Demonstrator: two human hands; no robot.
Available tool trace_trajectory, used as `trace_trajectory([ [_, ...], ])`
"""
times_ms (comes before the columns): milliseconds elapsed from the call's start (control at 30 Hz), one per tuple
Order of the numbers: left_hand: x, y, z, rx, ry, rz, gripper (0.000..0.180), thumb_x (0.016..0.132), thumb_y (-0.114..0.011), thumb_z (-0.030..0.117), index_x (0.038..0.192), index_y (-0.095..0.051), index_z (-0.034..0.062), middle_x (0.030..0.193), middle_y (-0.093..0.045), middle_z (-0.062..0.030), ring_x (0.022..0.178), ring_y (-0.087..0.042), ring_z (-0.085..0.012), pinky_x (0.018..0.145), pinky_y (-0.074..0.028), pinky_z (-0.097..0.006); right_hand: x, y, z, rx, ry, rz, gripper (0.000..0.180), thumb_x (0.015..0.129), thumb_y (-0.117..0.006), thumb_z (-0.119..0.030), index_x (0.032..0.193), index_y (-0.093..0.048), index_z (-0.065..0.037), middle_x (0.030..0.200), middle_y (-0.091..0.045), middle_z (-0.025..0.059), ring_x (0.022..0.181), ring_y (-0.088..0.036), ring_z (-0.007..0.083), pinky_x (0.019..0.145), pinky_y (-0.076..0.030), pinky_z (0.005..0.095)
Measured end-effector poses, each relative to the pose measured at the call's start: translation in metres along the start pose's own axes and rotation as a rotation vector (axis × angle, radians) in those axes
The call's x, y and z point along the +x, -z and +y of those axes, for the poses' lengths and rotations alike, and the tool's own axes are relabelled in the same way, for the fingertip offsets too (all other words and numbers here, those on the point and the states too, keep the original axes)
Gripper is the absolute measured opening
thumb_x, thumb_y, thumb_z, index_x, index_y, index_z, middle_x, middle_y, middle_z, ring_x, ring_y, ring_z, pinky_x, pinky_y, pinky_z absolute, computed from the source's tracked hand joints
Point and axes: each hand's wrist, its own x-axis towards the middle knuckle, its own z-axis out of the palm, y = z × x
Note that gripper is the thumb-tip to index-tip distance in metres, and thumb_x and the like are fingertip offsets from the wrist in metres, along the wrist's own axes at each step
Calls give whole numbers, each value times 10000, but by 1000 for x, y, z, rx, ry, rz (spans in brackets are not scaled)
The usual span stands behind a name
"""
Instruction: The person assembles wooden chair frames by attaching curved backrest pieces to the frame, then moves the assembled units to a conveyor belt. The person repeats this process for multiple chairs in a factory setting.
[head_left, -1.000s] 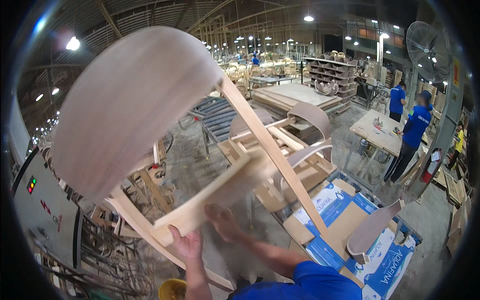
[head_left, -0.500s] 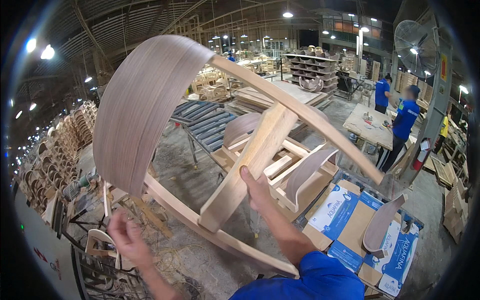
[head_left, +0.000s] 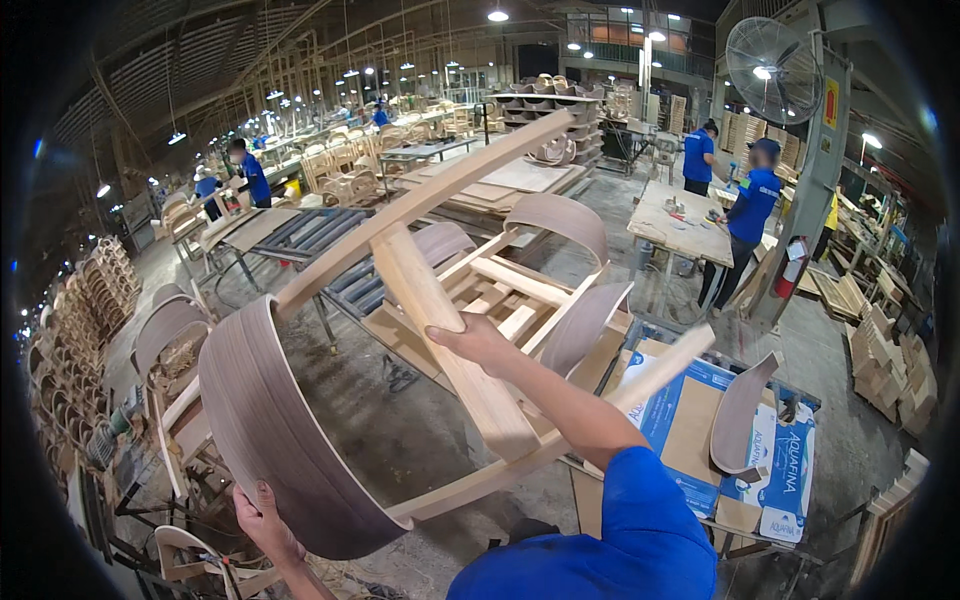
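A wooden chair frame is held up in front of me, tilted, made of a wide curved veneer backrest [head_left: 265, 430], two long pale rails and a thick crossbar [head_left: 410, 280] joining them. My right hand [head_left: 475, 343] is wrapped round the middle of the crossbar. At the lower left, my left hand [head_left: 265, 522] grips the backrest's lower edge, its fingers partly hidden. The far rail [head_left: 450, 190] points up and away, while the near rail [head_left: 580, 440] passes below my right forearm. Behind the frame lie more curved veneer pieces [head_left: 560, 220] and pale wooden bars.
Flattened blue-and-brown cardboard [head_left: 690, 430] covers a stand at right, with a curved veneer piece [head_left: 740, 420] on it. A roller conveyor [head_left: 320, 245] runs behind. Two people in blue stand by a workbench [head_left: 680, 215]. Stacked curved parts [head_left: 85, 330] fill the left; a post [head_left: 815, 190] rises at right.
The chair frame has turned and come lower, its backrest now down at the left. My left hand, earlier apart from it, now grips the backrest edge. My right hand stays on the crossbar.
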Motion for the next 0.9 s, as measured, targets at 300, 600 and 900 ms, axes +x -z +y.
trace_trajectory([
  [300, 58, -94, -28, -183, 90, -106, 232, 1035, -567, 185, 1172, -550, -2, 1071, -621, -60, 959, -565, -125, 898, -466, -304, 158, -2, 71, -250, -148, -62, 803, 843, -811, -508, 1311, -624, 118, 1347, -637, 274, 1245, -621, 369, 1022, -481, 448],
  [600, 135, -261, -82, -289, 202, -199, 252, 1046, -577, 165, 1205, -504, -15, 1086, -636, -107, 961, -591, -139, 900, -492, -295, 322, 57, 167, -436, -284, -195, 798, 848, -763, -607, 1325, -668, 26, 1323, -667, 248, 1230, -642, 373, 1019, -501, 439],
  [900, 165, -367, -125, -57, 286, -312, 237, 1046, -548, 93, 1222, -487, -53, 1099, -650, -124, 960, -605, -119, 876, -497, -286, 391, 96, 251, -327, -429, -220, 815, 839, -755, -613, 1330, -669, 32, 1335, -666, 238, 1252, -633, 360, 1051, -478, 435],
])
